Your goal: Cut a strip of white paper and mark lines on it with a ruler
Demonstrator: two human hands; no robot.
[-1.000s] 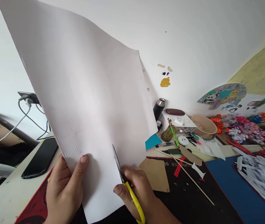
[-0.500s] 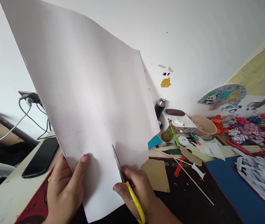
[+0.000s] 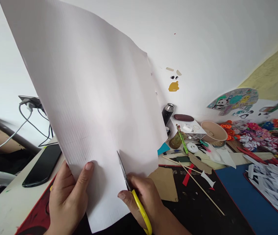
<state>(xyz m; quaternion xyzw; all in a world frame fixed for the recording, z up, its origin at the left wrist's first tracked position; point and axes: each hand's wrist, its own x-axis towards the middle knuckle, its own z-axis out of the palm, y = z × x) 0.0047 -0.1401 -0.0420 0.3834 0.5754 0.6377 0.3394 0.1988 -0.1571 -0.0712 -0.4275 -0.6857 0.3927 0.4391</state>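
A large white sheet of thin card [image 3: 80,91] stands upright before me, slightly wavy, with faint pencil lines low on it. My left hand [image 3: 70,192] grips its lower left edge, thumb in front and fingers behind. My right hand [image 3: 146,195] is closed around yellow-handled scissors [image 3: 140,207]. The dark blades point up and a little left, lying at a slit in the card. Part of the lower blade is hidden by the card. Below the blades, the cut-side strip hangs down between my hands.
A black phone [image 3: 42,165] lies at left. Brown cardboard [image 3: 165,184], thin sticks [image 3: 202,189] and scraps lie on the dark mat [image 3: 190,215]. Behind stand a black flask [image 3: 167,112] and a beige bowl [image 3: 213,131]. White paper strips [image 3: 273,187] are piled at right.
The scissor blades look slightly more closed and their tip has shifted a touch left. The card's upper right part has bent a little. My left hand keeps its place.
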